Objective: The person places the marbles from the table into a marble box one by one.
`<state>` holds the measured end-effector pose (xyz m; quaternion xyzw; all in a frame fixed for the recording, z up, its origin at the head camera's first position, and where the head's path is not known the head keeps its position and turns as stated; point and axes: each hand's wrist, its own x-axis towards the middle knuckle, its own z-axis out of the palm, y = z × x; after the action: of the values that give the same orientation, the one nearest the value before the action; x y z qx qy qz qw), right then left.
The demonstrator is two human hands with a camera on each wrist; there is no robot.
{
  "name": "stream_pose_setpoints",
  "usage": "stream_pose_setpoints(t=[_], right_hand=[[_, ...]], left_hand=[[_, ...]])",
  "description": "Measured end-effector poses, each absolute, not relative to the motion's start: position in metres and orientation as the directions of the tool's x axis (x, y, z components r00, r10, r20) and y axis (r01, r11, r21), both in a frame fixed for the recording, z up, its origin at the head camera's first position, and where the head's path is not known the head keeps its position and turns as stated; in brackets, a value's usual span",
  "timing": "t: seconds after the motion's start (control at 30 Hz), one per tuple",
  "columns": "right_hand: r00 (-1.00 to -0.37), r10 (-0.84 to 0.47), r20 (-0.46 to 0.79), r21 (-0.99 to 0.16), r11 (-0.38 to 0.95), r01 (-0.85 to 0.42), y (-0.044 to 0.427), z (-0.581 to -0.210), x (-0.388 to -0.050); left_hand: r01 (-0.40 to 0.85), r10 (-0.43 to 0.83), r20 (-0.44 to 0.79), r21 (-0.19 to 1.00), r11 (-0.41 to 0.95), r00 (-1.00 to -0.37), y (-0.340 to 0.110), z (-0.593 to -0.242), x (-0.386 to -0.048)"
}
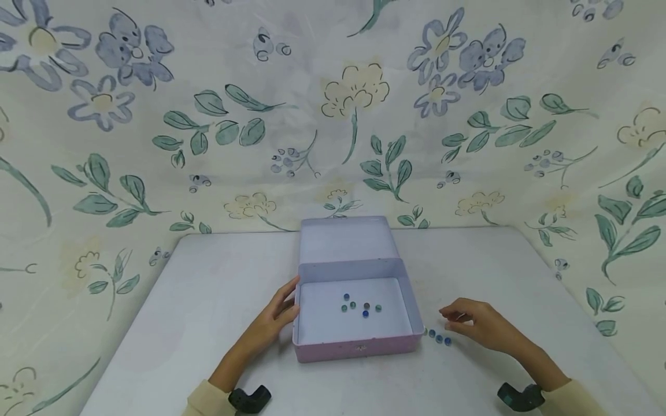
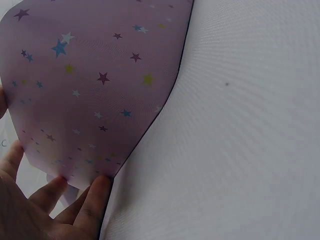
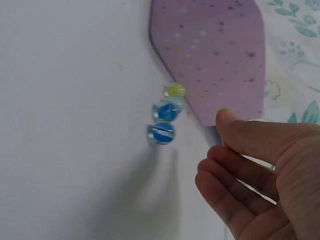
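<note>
Inside the open pink box [image 1: 333, 352], six small marbles [image 1: 366, 314] lie scattered.

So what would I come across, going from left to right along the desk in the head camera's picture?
Left hand → open pink box with small marbles inside → short row of marbles just outside the box → right hand.

From my end I've got the head view looking forward and down over the table [image 1: 478, 271] from farther back, while both wrist views are way closer, left facing the box [image 2: 100, 60], right sharing that box plus some marbles [image 3: 163, 133] with the head view.
</note>
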<state>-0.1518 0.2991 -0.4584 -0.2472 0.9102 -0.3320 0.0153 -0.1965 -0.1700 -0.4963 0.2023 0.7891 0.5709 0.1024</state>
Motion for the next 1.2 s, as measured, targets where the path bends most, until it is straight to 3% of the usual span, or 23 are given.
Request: stream_pose_setpoints(t=[0.73,1.2], right_hand=[[-0.874,-0.465,0.139,-0.593,0.668,-0.450,0.296,-0.485,-0.136],[-0.834,-0.500,0.233,-0.556,0.635,-0.536,0.300,-0.486,-0.135]], left_hand=[[0.202,0.442,0.065,0.942,0.269,-0.895,-0.170,-0.499,-0.195],[0.202,0.435,0.067,0.941,0.273,-0.898,-0.169,-0.497,-0.196]])
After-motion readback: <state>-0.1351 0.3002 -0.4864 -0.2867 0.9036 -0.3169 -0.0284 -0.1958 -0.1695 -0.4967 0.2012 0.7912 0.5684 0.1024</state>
